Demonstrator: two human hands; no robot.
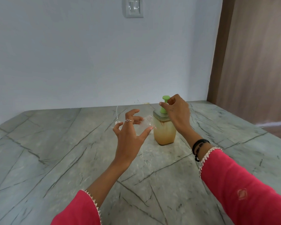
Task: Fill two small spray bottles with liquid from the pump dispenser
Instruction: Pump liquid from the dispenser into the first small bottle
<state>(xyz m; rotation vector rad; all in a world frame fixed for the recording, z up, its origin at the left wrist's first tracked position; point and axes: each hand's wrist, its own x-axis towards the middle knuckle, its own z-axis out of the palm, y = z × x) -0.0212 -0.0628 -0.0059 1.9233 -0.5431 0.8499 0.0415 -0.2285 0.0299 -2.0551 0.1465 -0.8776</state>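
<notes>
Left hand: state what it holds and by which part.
The left hand holds a small clear uncapped spray bottle by its body, between thumb and fingers.

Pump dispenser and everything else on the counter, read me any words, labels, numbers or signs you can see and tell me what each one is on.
Small label on the pump dispenser: red marking, too small and blurred to read.
Motif on the pink sleeve: a stitched shape, no letters legible.
Clear spray bottle in the left hand: no text visible.
Wall switch: no text visible.

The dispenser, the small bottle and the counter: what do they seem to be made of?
Dispenser: likely clear glossy plastic, since tan liquid shows through; green matte plastic pump.
Bottle: thin clear plastic, threaded neck.
Counter: polished grey-green stone, dark veins, probably marble.
</notes>
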